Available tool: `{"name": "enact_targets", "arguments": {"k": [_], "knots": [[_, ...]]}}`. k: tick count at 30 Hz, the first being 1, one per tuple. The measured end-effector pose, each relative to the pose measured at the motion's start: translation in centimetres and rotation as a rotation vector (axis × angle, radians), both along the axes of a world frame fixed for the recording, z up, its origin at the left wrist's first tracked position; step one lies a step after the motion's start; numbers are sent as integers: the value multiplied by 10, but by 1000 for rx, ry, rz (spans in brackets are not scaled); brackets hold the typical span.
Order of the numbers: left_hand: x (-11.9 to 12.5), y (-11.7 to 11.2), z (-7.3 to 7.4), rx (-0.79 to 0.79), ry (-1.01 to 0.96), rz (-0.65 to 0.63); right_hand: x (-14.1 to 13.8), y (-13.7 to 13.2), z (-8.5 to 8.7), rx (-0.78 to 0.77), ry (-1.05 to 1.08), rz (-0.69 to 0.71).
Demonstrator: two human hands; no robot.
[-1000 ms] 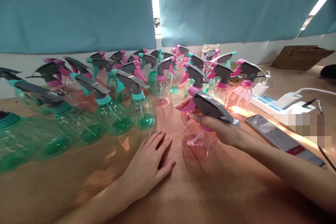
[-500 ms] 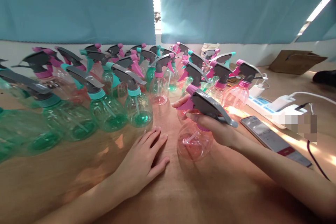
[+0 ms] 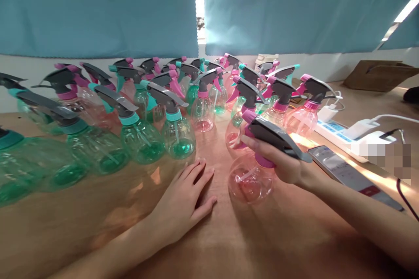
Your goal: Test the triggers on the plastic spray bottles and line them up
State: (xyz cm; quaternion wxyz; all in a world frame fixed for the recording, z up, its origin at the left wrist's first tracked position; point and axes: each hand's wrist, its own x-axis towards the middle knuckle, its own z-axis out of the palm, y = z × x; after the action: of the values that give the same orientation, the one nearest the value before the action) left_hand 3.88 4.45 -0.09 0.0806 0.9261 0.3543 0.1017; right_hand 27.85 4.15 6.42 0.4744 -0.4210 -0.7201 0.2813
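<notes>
My right hand (image 3: 281, 157) is wrapped round the neck of a pink spray bottle (image 3: 250, 183) with a dark grey head and pink nozzle. The bottle is upright on the table, its nozzle pointing away from me to the left. Its trigger is mostly hidden behind my fingers. My left hand (image 3: 186, 200) lies palm down on the wooden table, fingers spread, holding nothing. Just beyond it stands a green spray bottle (image 3: 178, 139) with a turquoise collar. Another pink spray bottle (image 3: 234, 137) is partly hidden behind the one I grip.
Several green spray bottles (image 3: 142, 141) line the left, with more pink and green ones behind. At right are a phone (image 3: 347, 174), a white power strip (image 3: 340, 139) with chargers and cables, and a brown paper bag (image 3: 376, 76). Blue blinds (image 3: 98, 13) hang behind.
The view has turned slightly left, so everything appears farther right. My right hand's fingers have drawn in closer round the bottle's head. My left hand rests as before.
</notes>
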Motion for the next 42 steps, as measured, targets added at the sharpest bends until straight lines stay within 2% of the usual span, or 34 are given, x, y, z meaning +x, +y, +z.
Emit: {"name": "enact_targets", "arguments": {"k": [6, 13, 18, 33, 42], "knots": [[1, 0, 0, -3, -1, 1, 2, 0, -3, -4, -37, -41], [1, 0, -1, 3, 45, 0, -4, 2, -1, -49, 103, 86], [1, 0, 0, 1, 46, 0, -5, 1, -4, -63, 103, 44], [1, 0, 3, 9, 40, -3, -4, 1, -3, -80, 78, 33], [0, 1, 2, 3, 48, -3, -9, 1, -2, -32, 147, 59]]}}
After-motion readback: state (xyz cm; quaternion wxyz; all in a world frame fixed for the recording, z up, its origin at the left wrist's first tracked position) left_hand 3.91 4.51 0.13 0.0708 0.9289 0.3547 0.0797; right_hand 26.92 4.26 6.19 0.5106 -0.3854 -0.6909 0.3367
